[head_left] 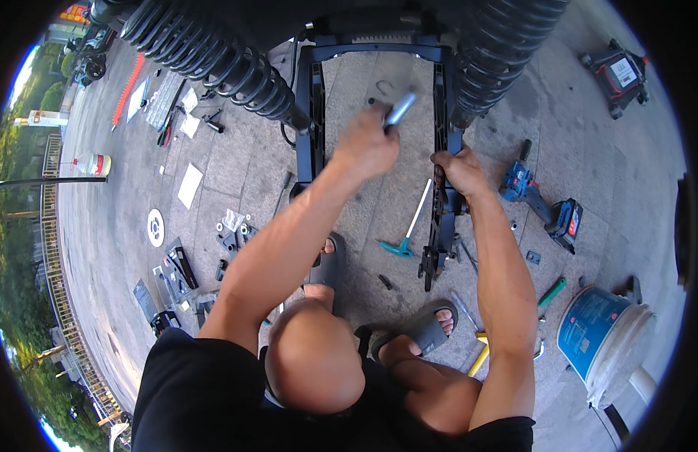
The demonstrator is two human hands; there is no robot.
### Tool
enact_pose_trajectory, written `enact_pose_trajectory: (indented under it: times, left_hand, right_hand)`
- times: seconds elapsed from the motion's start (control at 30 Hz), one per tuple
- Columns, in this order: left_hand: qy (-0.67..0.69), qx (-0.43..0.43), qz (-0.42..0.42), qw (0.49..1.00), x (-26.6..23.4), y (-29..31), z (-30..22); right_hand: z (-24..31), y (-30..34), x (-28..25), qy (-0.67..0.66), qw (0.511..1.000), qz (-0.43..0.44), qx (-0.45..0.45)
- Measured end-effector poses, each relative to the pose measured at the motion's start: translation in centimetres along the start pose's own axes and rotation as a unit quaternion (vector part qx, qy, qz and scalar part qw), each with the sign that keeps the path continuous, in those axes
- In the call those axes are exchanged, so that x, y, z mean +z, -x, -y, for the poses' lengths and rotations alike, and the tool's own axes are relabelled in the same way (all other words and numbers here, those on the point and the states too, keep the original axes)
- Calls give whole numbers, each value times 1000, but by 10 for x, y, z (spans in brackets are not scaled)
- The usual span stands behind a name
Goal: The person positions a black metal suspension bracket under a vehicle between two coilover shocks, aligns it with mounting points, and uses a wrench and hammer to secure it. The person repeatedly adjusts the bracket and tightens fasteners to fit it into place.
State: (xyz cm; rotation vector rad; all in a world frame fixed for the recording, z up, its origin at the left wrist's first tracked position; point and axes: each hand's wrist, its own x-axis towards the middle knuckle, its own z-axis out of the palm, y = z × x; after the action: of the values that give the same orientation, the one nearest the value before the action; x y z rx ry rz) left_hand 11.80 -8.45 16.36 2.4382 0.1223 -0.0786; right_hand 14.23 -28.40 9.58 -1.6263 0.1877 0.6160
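Paved ground (236,173) strewn with tools and small parts spreads beneath a dark metal frame (316,98) hung between two black coil springs (213,60). Squatting in sandals, a person closes the left hand (364,143) around a blurred silver tool (399,110) raised inside the frame, while the right hand (459,170) grips the frame's right rail. A blue cordless drill (541,207) and a blue bucket (598,335) lie to the right.

Bare pavement (379,218) open inside dark frame (311,113); coil springs (213,60) crowd both sides above
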Motion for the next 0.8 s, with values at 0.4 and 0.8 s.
enact_pose_trajectory:
  times: [0.4, 0.8]
  left_hand:
    - [-295, 190, -247, 903, -22, -106, -31]
    - [-187, 202, -255, 927, -10, -159, -5]
  right_hand:
    - [-2, -1, 0, -18, 1000, 11, -5]
    - [-2, -1, 0, -24, 1000, 12, -15]
